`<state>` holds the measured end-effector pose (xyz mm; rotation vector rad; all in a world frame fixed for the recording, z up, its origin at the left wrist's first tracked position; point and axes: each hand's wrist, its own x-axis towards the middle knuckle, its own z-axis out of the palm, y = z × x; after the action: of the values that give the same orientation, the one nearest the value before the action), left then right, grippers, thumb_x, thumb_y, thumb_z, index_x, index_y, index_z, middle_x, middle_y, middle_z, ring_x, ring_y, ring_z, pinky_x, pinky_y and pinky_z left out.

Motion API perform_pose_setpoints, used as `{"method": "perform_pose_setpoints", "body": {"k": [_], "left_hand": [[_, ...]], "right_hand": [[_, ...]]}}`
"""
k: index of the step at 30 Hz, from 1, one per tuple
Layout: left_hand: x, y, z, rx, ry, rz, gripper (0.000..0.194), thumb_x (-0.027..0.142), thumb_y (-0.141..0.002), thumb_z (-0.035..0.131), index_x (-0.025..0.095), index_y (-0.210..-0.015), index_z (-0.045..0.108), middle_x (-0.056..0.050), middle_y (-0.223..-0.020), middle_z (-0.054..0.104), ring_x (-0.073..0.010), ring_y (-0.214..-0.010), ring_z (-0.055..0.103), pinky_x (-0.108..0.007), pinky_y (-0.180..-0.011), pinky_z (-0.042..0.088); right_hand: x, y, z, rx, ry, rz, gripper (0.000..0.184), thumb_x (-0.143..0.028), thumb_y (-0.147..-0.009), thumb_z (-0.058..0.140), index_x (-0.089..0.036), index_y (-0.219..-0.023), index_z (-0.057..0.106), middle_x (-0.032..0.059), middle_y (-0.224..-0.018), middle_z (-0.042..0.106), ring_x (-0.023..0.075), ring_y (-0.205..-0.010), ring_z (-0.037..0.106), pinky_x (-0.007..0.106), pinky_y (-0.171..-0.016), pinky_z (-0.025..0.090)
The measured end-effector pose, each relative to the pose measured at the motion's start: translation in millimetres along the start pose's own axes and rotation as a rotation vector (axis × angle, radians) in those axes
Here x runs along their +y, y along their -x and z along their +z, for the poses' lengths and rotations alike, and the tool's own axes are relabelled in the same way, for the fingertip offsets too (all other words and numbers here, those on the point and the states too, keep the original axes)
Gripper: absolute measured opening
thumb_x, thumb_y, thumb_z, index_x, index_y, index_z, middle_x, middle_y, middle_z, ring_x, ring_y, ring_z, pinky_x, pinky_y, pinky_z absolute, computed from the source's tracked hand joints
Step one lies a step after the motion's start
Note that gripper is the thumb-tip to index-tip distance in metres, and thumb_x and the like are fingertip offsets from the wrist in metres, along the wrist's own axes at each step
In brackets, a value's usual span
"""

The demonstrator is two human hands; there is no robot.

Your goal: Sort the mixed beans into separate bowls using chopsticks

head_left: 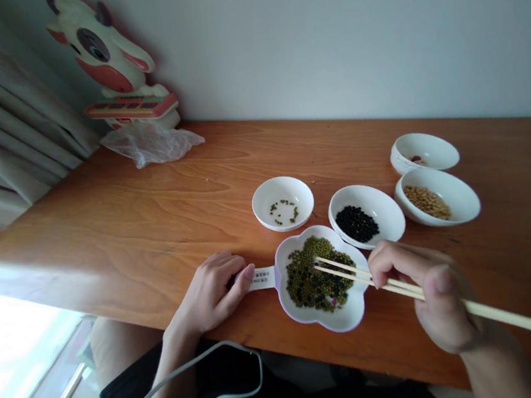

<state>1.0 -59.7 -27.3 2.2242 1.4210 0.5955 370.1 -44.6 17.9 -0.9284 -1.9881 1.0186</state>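
My right hand [432, 298] is closed around a pair of wooden chopsticks [352, 272], whose tips reach into a flower-shaped white dish [352, 317] filled with mixed green and dark beans [314, 280]. My left hand [212, 293] pinches the dish's short handle [262, 278], which carries a printed label, at the near edge of the wooden table [152, 226]. Behind this dish stand a small white bowl with a few green beans [283, 202] and a white bowl with black beans [365, 214].
To the right stand a bowl of yellow soybeans [437, 196] and a nearly empty white bowl [424, 151]. A cow-shaped toy [108, 63] and a crumpled plastic bag [152, 142] sit at the back left by the wall. A white cable [209, 374] crosses my lap.
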Motion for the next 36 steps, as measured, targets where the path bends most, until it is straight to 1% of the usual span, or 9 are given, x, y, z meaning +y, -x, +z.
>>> {"method": "perform_pose_setpoints", "body": {"k": [3, 7, 10, 16, 22, 28, 36], "left_hand": [[1.7, -0.6, -0.7, -0.001, 0.008, -0.005, 0.039, 0.034, -0.114, 0.044, 0.021, -0.078, 0.049, -0.002, -0.076, 0.058, -0.0190, -0.071, 0.051, -0.034, -0.073, 0.037], [2.7, -0.6, -1.3, -0.002, 0.009, -0.011, 0.040, 0.035, -0.114, 0.043, 0.021, -0.078, 0.050, -0.002, -0.077, 0.059, -0.0192, -0.071, 0.051, -0.034, -0.073, 0.038], [2.5, -0.2, -1.6, -0.007, 0.010, -0.020, 0.041, 0.037, -0.115, 0.042, 0.021, -0.078, 0.050, -0.002, -0.077, 0.059, -0.0194, -0.072, 0.051, -0.034, -0.073, 0.038], [3.0, 0.7, -1.9, -0.017, 0.027, -0.022, 0.042, 0.039, -0.116, 0.041, 0.021, -0.079, 0.051, -0.002, -0.079, 0.059, -0.0191, -0.073, 0.051, -0.034, -0.074, 0.038], [2.6, 1.0, -1.5, -0.020, 0.024, -0.020, 0.042, 0.039, -0.116, 0.041, 0.021, -0.079, 0.052, -0.003, -0.079, 0.059, -0.0195, -0.073, 0.051, -0.035, -0.074, 0.038], [1.8, 0.2, -1.6, -0.020, 0.007, -0.025, 0.043, 0.039, -0.116, 0.041, 0.021, -0.078, 0.051, -0.003, -0.077, 0.059, -0.0198, -0.072, 0.050, -0.034, -0.073, 0.038], [3.2, -0.7, -1.7, -0.014, 0.006, -0.015, 0.043, 0.038, -0.115, 0.041, 0.021, -0.077, 0.051, -0.002, -0.076, 0.058, -0.0193, -0.071, 0.050, -0.034, -0.073, 0.038]], "right_hand": [[-1.1, -2.1, 1.2, -0.026, 0.006, -0.003, 0.070, -0.075, -0.108, 0.011, -0.025, -0.086, 0.055, 0.0018, -0.079, 0.056, 0.0203, -0.070, 0.053, 0.037, -0.066, 0.038], [-1.5, -3.5, 2.2, -0.023, 0.005, -0.016, 0.067, -0.068, -0.111, 0.012, -0.025, -0.085, 0.054, 0.0012, -0.079, 0.055, 0.0192, -0.070, 0.053, 0.036, -0.066, 0.037], [-0.8, -3.3, 2.8, -0.010, 0.006, -0.006, 0.067, -0.066, -0.112, 0.012, -0.024, -0.083, 0.056, 0.0011, -0.077, 0.056, 0.0189, -0.070, 0.053, 0.036, -0.066, 0.037], [2.8, -0.2, 2.1, 0.008, -0.028, 0.013, 0.071, -0.078, -0.106, 0.016, -0.024, -0.084, 0.057, 0.0018, -0.078, 0.058, 0.0201, -0.070, 0.053, 0.037, -0.068, 0.037], [1.9, 1.0, -0.7, 0.005, -0.013, 0.004, 0.069, -0.073, -0.109, 0.014, -0.025, -0.084, 0.056, 0.0014, -0.078, 0.057, 0.0197, -0.071, 0.052, 0.036, -0.067, 0.036], [-1.3, -0.9, 1.1, 0.004, 0.011, -0.014, 0.066, -0.068, -0.112, 0.016, -0.024, -0.084, 0.056, 0.0006, -0.078, 0.057, 0.0184, -0.070, 0.053, 0.035, -0.066, 0.036], [2.8, 0.5, 1.6, 0.005, -0.014, -0.001, 0.070, -0.076, -0.108, 0.015, -0.024, -0.085, 0.055, 0.0009, -0.078, 0.057, 0.0193, -0.070, 0.052, 0.037, -0.067, 0.035]]}}
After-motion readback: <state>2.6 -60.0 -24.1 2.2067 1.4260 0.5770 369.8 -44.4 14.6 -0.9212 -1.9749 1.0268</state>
